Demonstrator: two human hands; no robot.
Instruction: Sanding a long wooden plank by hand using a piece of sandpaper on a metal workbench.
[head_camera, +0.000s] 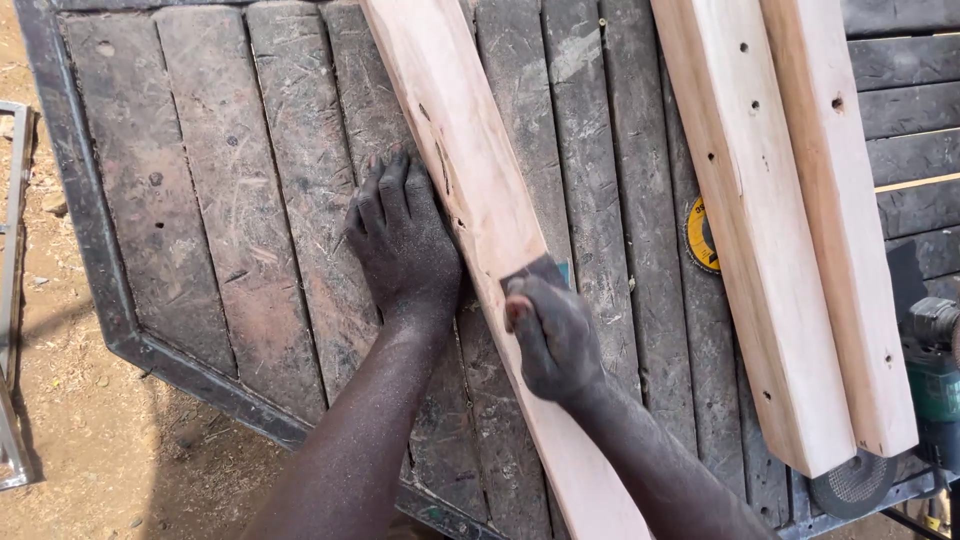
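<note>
Wood: the pale plank under the hands is fresh and light, and it lies on a dark, worn workbench of old slats covered with sawdust.
Left hand: it lies flat with the fingers stretched out, on the bench and pressed against the left edge of the plank to steady it.
Right hand: its fingers are closed on a small piece of sandpaper, which presses on the top face of the plank.
Progress: the face looks already quite smooth, but dark marks and small holes remain above the sandpaper, so the sanding seems only partly done.
Direction: the long axis of the plank runs from upper left, far from the person, to lower right, near the person.
Nearby: two other planks lie on the right, well apart, beside a green power tool.
</note>
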